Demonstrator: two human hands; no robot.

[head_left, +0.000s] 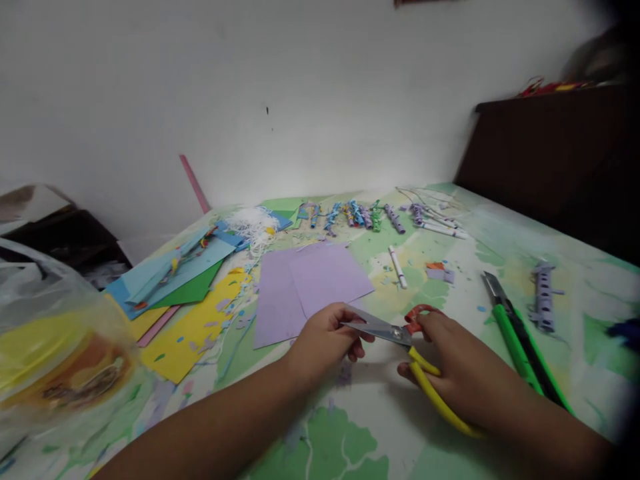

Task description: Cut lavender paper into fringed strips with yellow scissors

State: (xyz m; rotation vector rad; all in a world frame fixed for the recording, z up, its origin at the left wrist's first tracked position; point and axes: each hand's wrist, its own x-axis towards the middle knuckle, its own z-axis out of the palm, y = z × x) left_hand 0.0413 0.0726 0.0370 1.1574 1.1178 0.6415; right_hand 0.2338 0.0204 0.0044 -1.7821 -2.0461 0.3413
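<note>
My right hand (453, 357) grips a pair of scissors (393, 332) by its handles, one red and one yellow. The blades point left and stand a little apart, their tips reaching the fingers of my left hand (327, 337). Those left fingers are pinched together over the table; whatever is between them is hidden. Just beyond the left hand lie overlapping sheets of light purple paper (330, 277). To the right of my right hand rest a green box cutter (517, 340) with its blade out and a purple paper roll (544, 297) with holes in it.
Several small decorated paper rolls (357, 213) line the table's back. A white marker (398, 267) lies mid-table, near paper scraps (440, 272). Blue sheets (173, 270), a yellow sheet (183, 340) and white string (253, 223) lie left. A plastic bag with a tub (65, 367) stands front left.
</note>
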